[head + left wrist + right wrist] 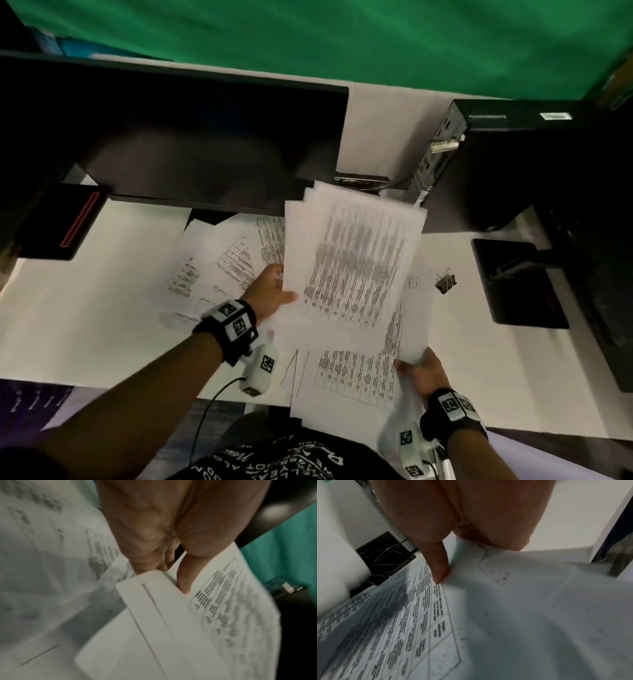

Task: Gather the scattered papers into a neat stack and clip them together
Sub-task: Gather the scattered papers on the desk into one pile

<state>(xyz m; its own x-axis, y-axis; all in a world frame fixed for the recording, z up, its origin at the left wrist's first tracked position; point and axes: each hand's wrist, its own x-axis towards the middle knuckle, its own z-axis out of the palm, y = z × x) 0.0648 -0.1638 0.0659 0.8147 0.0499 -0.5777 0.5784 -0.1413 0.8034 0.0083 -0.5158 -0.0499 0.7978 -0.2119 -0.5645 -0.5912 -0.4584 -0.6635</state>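
Several white printed paper sheets (352, 260) are held as an uneven bundle above the white worktop (102, 291), edges fanned and not squared, in front of the black monitor (191, 137). The bundle's left edge is pinched by the left hand (270, 294), thumb on top and fingers underneath; in the left wrist view the thumb (185, 577) is seen pressed on the top sheet (231, 608). A white sheet with a printed table (356, 377) lies flat at the near edge, under the bundle. Its right side, or a curled sheet on top of it, is gripped by the right hand (424, 373); which one cannot be told. In the right wrist view the thumb (440, 566) is pressed onto paper (419, 615). More loose printed sheets (219, 267) lie left of the bundle on the worktop. A small black binder clip (446, 281) lies on the worktop right of the papers, untouched. A black computer case (513, 164) stands far right.
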